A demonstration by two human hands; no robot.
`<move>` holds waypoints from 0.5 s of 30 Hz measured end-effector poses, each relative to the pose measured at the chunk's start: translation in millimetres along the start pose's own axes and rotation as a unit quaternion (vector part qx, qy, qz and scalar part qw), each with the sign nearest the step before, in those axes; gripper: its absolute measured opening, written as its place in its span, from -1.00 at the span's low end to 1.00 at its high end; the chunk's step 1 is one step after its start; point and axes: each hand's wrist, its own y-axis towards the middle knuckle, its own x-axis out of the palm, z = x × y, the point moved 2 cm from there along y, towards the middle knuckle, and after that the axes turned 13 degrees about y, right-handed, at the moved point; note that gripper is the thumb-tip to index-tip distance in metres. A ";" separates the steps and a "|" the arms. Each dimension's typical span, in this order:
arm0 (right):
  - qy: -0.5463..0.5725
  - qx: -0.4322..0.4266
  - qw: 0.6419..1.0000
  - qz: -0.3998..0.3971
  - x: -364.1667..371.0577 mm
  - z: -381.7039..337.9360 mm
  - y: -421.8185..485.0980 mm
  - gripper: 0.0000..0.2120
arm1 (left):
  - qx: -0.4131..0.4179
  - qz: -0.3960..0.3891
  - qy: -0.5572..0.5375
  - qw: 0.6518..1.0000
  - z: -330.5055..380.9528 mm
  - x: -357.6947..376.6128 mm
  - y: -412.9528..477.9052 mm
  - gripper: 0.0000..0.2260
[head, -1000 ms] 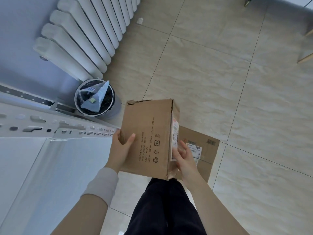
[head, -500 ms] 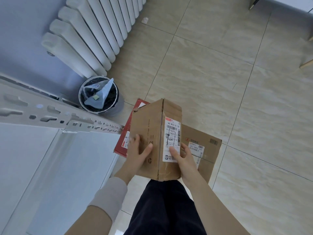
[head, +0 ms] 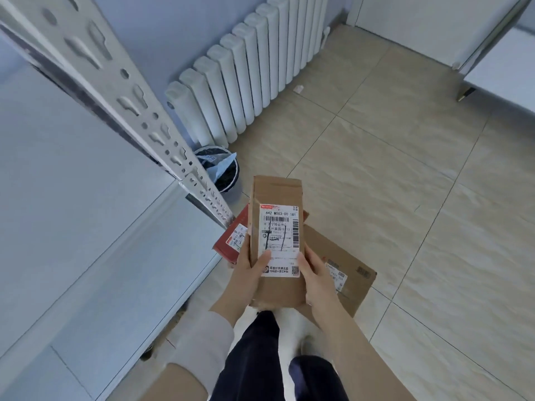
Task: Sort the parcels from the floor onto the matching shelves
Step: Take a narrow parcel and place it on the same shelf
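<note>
I hold a brown cardboard parcel [head: 278, 198] in front of me, its white shipping label [head: 278, 241] turned up toward the camera. My left hand [head: 246, 273] grips its left side with the thumb on the label's lower edge. My right hand [head: 315, 273] grips its right side, thumb also on the label. Below it on the floor lie a red parcel [head: 231, 241] with its own label and a larger brown box [head: 344, 273]. The white metal shelf [head: 86, 175] stands at my left.
A perforated shelf upright [head: 139, 111] slants across the upper left. A small bin [head: 223, 172] with a black liner stands by the white radiator [head: 246, 73]. White furniture legs [head: 466, 94] show at the upper right. Beige floor tiles [head: 390, 169] spread to the right.
I have turned the parcel so its label faces fully up. The view has tilted upward, showing more of the radiator and shelf upright. Both hands stay on the parcel.
</note>
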 end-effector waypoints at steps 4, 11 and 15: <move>-0.038 -0.048 0.996 -0.070 -10.6 -13.5 -38.7 -0.68 | -0.007 0.061 -0.094 0.994 -3.7 17.5 -51.1 -0.63; -0.103 -0.075 0.973 -0.194 -28.1 9.3 -104.7 -0.56 | -0.011 0.157 -0.170 0.973 -39.5 45.3 -136.1 -0.63; -0.136 -0.048 0.966 -0.214 -30.9 36.1 -140.3 -0.55 | -0.002 0.186 -0.206 0.961 -71.2 48.3 -183.3 -0.57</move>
